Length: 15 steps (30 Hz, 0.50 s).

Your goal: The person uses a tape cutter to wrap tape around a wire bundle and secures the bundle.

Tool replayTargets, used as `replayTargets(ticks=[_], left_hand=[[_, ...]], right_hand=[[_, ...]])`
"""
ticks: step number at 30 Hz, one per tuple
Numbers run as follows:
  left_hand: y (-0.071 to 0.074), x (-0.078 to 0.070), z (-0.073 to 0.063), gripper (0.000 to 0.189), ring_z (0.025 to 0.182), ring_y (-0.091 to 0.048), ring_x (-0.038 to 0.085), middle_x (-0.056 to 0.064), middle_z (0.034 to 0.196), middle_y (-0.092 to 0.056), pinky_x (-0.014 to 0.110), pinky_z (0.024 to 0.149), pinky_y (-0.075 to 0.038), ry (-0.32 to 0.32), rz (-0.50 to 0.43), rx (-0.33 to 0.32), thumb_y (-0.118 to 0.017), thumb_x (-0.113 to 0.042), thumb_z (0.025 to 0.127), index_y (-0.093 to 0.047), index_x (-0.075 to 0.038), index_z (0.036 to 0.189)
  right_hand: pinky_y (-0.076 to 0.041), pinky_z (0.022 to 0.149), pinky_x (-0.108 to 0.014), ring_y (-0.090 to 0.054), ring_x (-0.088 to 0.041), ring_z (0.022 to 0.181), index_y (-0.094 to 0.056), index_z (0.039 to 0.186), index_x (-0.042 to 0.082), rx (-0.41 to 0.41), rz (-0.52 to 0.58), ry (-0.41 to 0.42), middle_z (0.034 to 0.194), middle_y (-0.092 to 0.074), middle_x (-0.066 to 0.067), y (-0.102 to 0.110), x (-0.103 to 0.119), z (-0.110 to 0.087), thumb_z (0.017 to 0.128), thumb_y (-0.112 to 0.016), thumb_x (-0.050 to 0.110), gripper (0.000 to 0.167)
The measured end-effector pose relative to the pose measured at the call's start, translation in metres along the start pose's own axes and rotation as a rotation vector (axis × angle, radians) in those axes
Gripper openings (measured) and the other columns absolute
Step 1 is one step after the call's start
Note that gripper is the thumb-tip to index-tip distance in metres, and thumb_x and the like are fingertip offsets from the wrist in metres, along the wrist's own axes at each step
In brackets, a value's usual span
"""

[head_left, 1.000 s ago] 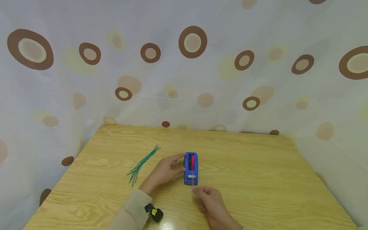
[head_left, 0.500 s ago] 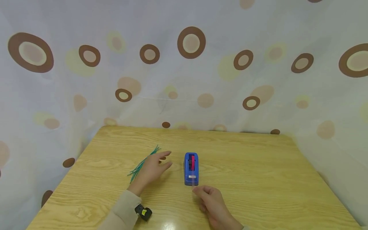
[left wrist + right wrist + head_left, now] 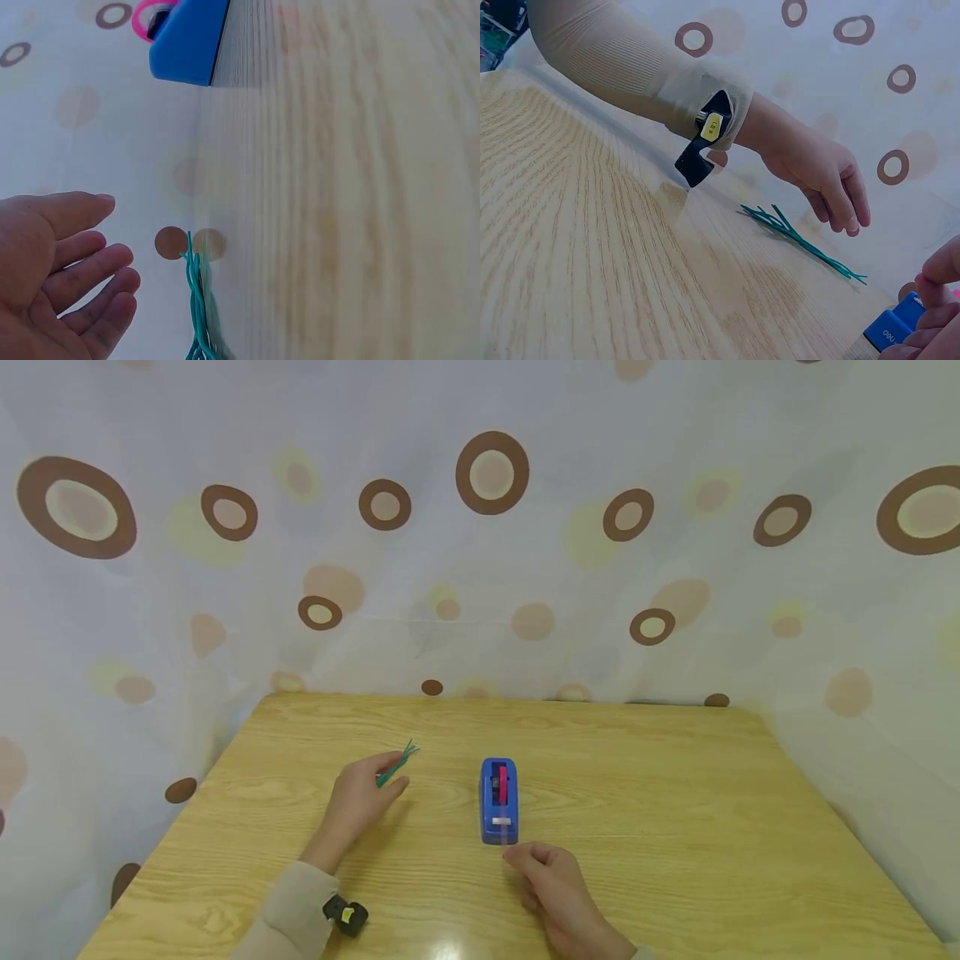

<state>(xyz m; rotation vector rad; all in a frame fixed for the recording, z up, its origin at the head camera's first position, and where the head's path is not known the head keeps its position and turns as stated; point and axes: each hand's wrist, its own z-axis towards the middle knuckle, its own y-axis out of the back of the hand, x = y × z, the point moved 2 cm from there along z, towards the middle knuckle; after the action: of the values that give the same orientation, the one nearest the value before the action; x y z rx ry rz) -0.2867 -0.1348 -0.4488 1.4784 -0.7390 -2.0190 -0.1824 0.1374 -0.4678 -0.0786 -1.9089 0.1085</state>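
Note:
My left hand (image 3: 356,797) hovers over a loose bundle of thin green wires (image 3: 393,770) on the table, its fingers extended and apart from them. The left wrist view has the relaxed fingers (image 3: 88,270) beside the wires (image 3: 198,322), with air between. A blue tape dispenser (image 3: 487,814) with a pink-cored roll stands at mid-table. In front of it, my right hand (image 3: 558,897) pinches the end of a clear tape strip (image 3: 504,838) between thumb and forefinger. The right wrist view catches part of the dispenser (image 3: 894,328) behind the right hand's fingers (image 3: 930,319).
A wood-grain table (image 3: 675,827) spreads around both hands. White cloth with brown and beige circles (image 3: 492,472) hangs behind it and at the sides. On the left sleeve sits a black wrist device (image 3: 346,916) with a yellow label.
My left hand has left the tape dispenser's side and moved left, over the green wires, covering part of them. The right hand has stayed in place with the tape end.

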Motion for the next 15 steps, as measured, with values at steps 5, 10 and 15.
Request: replayTargets(ticks=[5,10,15], left_hand=[[0.005,0.005,-0.004,0.042,0.111,-0.063,0.033,0.013,0.126,-0.065,0.05,0.089,-0.051,0.022,0.029,-0.004,-0.073,-0.019,0.091,-0.064,-0.003,0.129],[0.011,0.01,-0.005,0.044,0.114,-0.061,0.037,0.017,0.124,-0.065,0.051,0.088,-0.05,0.059,0.078,0.007,-0.072,-0.018,0.092,-0.062,0.0,0.13],[0.015,0.014,-0.007,0.048,0.113,-0.06,0.039,0.02,0.122,-0.065,0.053,0.09,-0.049,0.087,0.114,0.022,-0.073,-0.017,0.09,-0.06,0.003,0.131]], right_hand=[[-0.033,0.052,-0.022,-0.036,-0.01,0.059,-0.069,0.094,-0.003,-0.002,-0.008,0.012,0.065,-0.041,0.005,0.0,0.0,-0.001,0.09,-0.071,0.017,0.021],[-0.033,0.052,-0.022,-0.035,-0.01,0.058,-0.07,0.095,-0.004,-0.007,-0.009,0.004,0.063,-0.038,0.006,0.001,0.0,0.0,0.091,-0.071,0.018,0.023],[-0.033,0.052,-0.022,-0.035,-0.009,0.057,-0.07,0.094,-0.003,-0.007,-0.008,0.007,0.062,-0.038,0.006,0.0,0.0,-0.001,0.091,-0.07,0.018,0.021]])
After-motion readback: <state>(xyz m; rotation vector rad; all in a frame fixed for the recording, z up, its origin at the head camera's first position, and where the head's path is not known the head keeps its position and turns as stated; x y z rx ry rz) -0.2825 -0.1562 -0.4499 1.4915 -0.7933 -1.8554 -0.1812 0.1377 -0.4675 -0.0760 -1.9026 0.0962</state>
